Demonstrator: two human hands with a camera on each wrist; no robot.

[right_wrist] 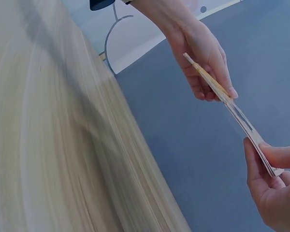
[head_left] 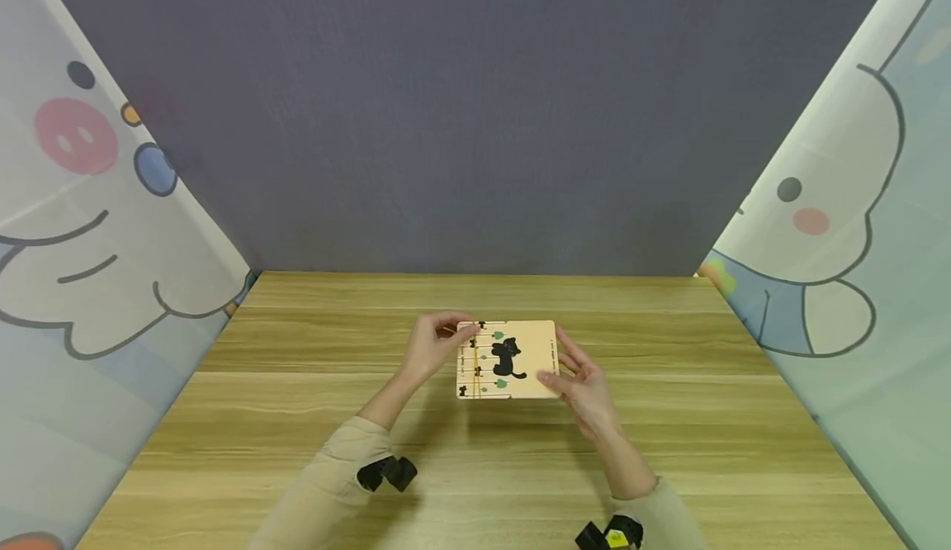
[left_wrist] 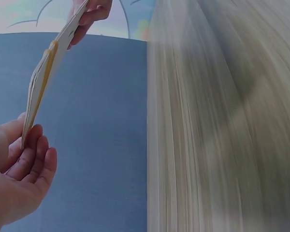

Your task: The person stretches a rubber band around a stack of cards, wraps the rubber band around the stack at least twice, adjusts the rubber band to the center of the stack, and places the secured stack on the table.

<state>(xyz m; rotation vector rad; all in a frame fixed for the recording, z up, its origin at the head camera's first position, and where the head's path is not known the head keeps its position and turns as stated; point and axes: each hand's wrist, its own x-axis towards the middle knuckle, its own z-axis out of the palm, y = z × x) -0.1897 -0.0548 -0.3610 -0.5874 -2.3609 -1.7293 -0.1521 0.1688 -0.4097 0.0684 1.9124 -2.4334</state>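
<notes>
Both hands hold up a thin, cream stack of cards printed with a black cat, green leaves and fine lines. A yellow rubber band runs round its left part. My left hand pinches the left edge near the top corner, thumb in front. At the lower right edge, my right hand grips with the thumb on the printed face and fingers behind. Seen edge-on in the left wrist view, the stack shows several thin layers. The layers part slightly near the band in the right wrist view.
Below the hands lies a wood-grain table. A dark grey panel stands behind it. Cartoon-printed cloths flank it on the left and right. Black wrist cameras are strapped over the sleeves.
</notes>
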